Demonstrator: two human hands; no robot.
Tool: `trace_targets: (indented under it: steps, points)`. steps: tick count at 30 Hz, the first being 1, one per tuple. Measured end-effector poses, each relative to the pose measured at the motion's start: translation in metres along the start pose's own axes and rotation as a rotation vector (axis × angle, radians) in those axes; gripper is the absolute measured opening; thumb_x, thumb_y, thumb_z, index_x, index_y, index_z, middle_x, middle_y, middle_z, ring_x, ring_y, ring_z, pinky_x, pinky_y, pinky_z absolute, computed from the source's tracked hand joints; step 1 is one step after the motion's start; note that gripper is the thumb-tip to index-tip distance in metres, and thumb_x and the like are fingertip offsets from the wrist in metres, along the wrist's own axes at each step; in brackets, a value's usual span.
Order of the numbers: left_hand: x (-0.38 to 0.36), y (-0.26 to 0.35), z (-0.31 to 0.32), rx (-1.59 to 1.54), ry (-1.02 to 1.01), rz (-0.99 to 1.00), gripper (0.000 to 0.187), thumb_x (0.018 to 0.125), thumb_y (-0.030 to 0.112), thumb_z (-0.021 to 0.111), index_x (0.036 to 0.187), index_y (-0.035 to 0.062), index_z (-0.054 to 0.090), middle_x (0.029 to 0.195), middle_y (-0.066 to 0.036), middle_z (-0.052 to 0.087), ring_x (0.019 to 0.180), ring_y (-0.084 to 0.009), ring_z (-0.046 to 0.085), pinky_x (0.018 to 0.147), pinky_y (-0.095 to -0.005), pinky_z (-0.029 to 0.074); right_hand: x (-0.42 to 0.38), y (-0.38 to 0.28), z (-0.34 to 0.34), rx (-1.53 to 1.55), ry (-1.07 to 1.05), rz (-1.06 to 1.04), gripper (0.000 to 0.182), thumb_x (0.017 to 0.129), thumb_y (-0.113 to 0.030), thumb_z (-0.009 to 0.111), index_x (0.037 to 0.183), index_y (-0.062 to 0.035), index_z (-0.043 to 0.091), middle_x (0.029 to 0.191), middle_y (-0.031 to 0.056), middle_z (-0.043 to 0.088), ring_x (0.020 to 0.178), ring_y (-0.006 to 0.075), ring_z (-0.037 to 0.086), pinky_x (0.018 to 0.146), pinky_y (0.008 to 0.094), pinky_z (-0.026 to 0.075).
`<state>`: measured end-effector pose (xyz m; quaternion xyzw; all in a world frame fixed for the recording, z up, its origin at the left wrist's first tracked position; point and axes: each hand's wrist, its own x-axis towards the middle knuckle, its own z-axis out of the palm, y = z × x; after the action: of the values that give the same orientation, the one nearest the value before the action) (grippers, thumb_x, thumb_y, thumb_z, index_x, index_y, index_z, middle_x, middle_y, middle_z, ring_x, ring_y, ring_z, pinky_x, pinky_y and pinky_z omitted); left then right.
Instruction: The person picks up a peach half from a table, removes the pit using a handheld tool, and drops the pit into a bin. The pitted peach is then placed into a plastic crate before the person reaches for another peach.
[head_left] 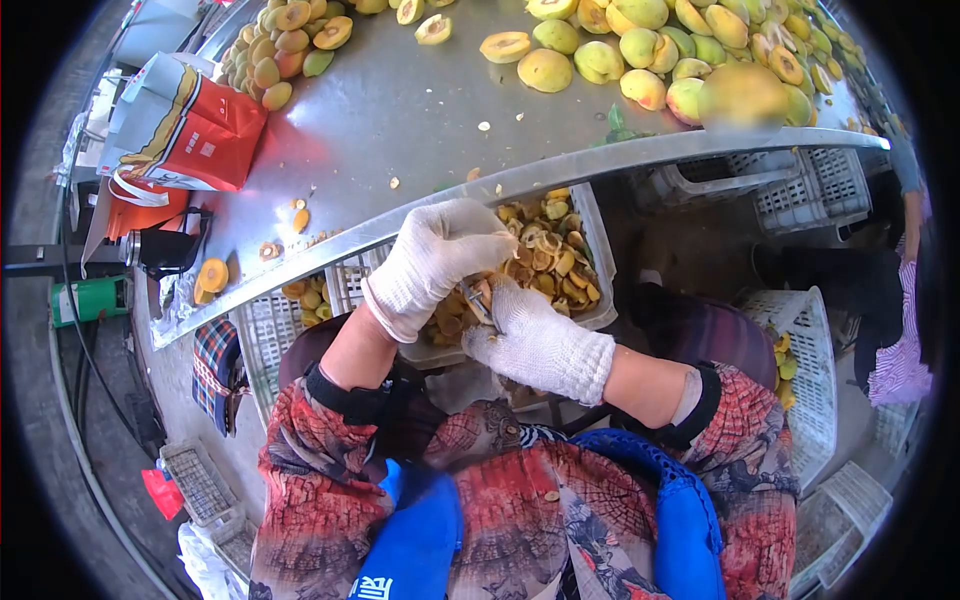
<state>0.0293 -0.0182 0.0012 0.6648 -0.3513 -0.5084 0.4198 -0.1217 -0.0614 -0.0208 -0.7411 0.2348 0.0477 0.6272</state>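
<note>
Both hands wear white knitted gloves and meet above a crate of cut fruit pieces (560, 262), just below the table edge. My left hand (440, 262) is closed, its thumb and fingers pinched together at a small piece too hidden to name. In my right hand (545, 340) a small metal-edged tool (478, 303) shows between thumb and fingers, next to a brownish bit of fruit. Whole and halved yellow-green fruits (640, 48) lie on the metal table (400, 130) beyond.
A red and white bag (205, 135) and a black cup (165, 248) stand at the table's left. White crates (800, 350) are on the floor at right, others (265, 340) at left. Another person's legs and striped cloth (900, 350) show at far right.
</note>
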Motion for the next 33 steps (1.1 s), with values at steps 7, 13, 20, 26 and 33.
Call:
trace_targets:
  steps: [7,13,20,26,33]
  points:
    - [-0.001,0.003,-0.004,0.125,-0.12,-0.012,0.019,0.077,0.013,0.07,0.088,-0.0015,0.067,0.079,-0.003,0.063,0.075,-0.0099,0.059,0.071,-0.0246,0.049,0.001,0.016,0.007,0.403,-0.124,-0.084,0.037,0.088,-0.024,0.061,0.114,-0.0006,0.049,0.076,0.0112,0.062,0.062,0.0211,0.065,0.053,0.0337,0.052]
    - [0.001,0.013,-0.007,0.202,-0.207,0.004,0.018,0.076,0.013,0.07,0.086,-0.0011,0.067,0.08,-0.003,0.064,0.076,-0.0083,0.058,0.071,-0.0245,0.048,-0.012,-0.005,-0.009,0.772,-0.342,0.143,0.032,0.088,-0.02,0.06,0.111,0.0009,0.05,0.075,0.0103,0.061,0.045,0.0141,0.057,0.039,0.0265,0.046]
    - [-0.003,-0.004,-0.003,-0.106,-0.049,0.019,0.021,0.079,0.017,0.066,0.091,-0.0005,0.066,0.08,-0.005,0.064,0.077,-0.0131,0.061,0.07,-0.025,0.049,-0.001,0.008,0.001,0.251,-0.083,-0.063,0.031,0.087,-0.02,0.06,0.106,0.0026,0.051,0.085,0.0165,0.063,0.073,0.0297,0.065,0.062,0.0366,0.052]
    - [-0.002,-0.013,0.003,-0.504,0.133,0.121,0.025,0.085,0.022,0.064,0.098,0.0008,0.063,0.089,-0.012,0.066,0.082,-0.019,0.065,0.073,-0.0291,0.053,0.011,0.015,-0.002,-0.315,0.186,-0.23,0.035,0.083,-0.02,0.061,0.109,0.0017,0.051,0.099,0.0271,0.056,0.091,0.0437,0.058,0.078,0.047,0.049]
    - [-0.001,-0.016,0.015,-0.632,0.31,0.171,0.025,0.088,0.021,0.063,0.102,0.0006,0.063,0.092,-0.011,0.066,0.083,-0.0202,0.065,0.074,-0.0299,0.053,0.012,0.019,-0.006,-0.568,0.284,-0.231,0.03,0.082,-0.018,0.06,0.104,0.0014,0.054,0.099,0.0236,0.058,0.092,0.0383,0.061,0.079,0.0442,0.051]
